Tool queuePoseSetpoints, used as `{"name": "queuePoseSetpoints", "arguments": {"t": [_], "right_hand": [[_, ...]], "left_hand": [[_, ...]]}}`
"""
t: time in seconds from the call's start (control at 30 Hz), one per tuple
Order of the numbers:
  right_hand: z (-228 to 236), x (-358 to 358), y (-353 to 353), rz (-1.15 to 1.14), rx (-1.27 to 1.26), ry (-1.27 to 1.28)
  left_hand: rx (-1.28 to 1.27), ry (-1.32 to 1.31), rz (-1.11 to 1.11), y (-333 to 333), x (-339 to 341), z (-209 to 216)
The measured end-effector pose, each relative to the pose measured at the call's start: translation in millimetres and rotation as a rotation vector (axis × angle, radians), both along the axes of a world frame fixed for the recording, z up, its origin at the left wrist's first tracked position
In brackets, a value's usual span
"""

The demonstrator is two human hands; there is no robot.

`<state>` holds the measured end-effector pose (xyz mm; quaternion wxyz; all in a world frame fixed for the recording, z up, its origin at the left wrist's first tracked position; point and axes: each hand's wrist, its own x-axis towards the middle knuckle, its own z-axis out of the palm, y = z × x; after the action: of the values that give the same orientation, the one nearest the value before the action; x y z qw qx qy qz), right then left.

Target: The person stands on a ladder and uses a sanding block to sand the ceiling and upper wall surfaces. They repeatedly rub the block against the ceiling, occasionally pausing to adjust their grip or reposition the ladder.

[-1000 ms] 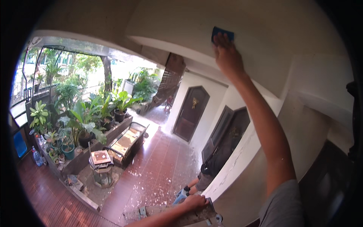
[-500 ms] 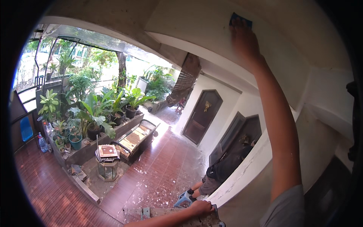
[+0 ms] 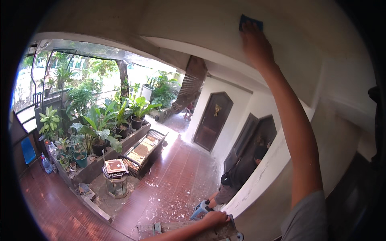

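High on the pale wall, my right hand (image 3: 256,42) presses a small dark-blue square sheet (image 3: 252,21), which looks like sandpaper, against the surface. Its fingers lie over the sheet's lower part, and the arm is stretched up. Low in the view, my left hand (image 3: 217,219) is closed round the top edge of a worn stepladder (image 3: 173,226). The pale wall (image 3: 201,28) runs above a ledge that slopes across the upper part of the view.
Below at the right, another person (image 3: 241,172) in dark clothes is at a blue plastic stool (image 3: 200,209) by the doors. White flakes lie on the red tiled floor (image 3: 161,176). A bench (image 3: 142,150), a glass-sided stand (image 3: 116,186) and potted plants (image 3: 100,146) are at the left.
The view has shifted slightly. My right hand with the blue sheet sits a little further left along the wall. My left hand keeps its hold. The other person's head now shows more.
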<state>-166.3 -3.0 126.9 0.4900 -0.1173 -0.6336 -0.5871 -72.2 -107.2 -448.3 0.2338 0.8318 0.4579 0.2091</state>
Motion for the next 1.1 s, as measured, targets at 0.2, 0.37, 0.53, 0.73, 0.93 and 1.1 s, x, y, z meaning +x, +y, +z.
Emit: {"name": "queuePoseSetpoints", "arguments": {"t": [0.2,0.37,0.53,0.73,0.93,1.1], "right_hand": [[21.5,-10.3,-3.7,0.016,-0.072,-0.013],[30.7,-19.8,-28.8,0.025,-0.320,0.017],[41.4,-20.7,-21.6,0.070,-0.469,0.060],[48.7,-24.1,3.7,0.080,-0.195,0.013],[35.1,-7.7,12.3,0.051,-0.075,-0.075],[29.4,3.4,-15.3,0.035,-0.264,-0.126]], "left_hand": [[-0.003,-0.012,0.062,-0.4,5.5,-1.5],[0.077,0.006,0.009,1.3,1.5,-5.0],[0.105,-0.027,0.053,2.3,4.1,-8.4],[0.024,-0.052,0.076,-3.7,2.0,2.2],[-0.078,0.065,0.089,-8.1,-2.1,15.3],[-0.110,0.006,0.079,-8.5,-5.4,9.4]]}}
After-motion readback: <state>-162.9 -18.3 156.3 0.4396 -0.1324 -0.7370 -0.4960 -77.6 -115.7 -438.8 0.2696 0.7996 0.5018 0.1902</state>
